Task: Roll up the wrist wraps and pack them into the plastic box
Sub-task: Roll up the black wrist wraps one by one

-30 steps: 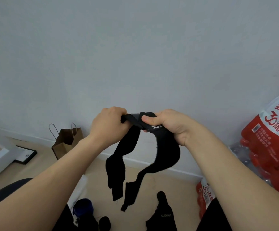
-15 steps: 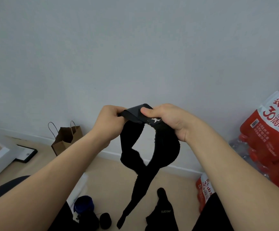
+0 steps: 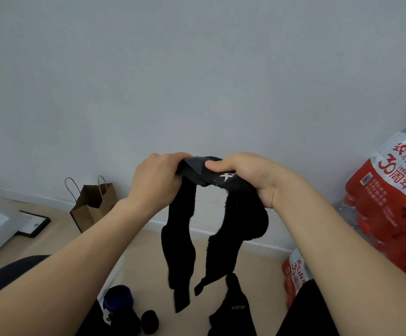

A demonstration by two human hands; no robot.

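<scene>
We hold the wrist wrap (image 3: 180, 238) with both hands, raised in front of the wall (image 3: 197, 81). The left hand (image 3: 157, 180) curls its fingers round one end of the top span. The right hand (image 3: 252, 178) grips the other end, thumb pressed on top beside the white logo. The hands sit close together, joined only by this short span of band.

The span runs left to right between the hands. Below it, 2 tails hang straight down, so the wrap's long axis is vertical. The tail under the left hand reaches lower. The tail under the right hand bulges outward, then narrows to a thin tip. The free ends hang apart and do not cross. We judge that rolling starts at the gripped span, with the slack drawn up from below.

Low in the view lie a second black wrap (image 3: 231, 309) with printed lettering, a small black roll (image 3: 149, 321) and a blue item (image 3: 118, 297). A brown paper bag (image 3: 92, 204) stands at the wall to the left. Red bottle packs (image 3: 391, 202) stand to the right. We cannot identify the plastic box. Nothing obstructs the hanging tails.
</scene>
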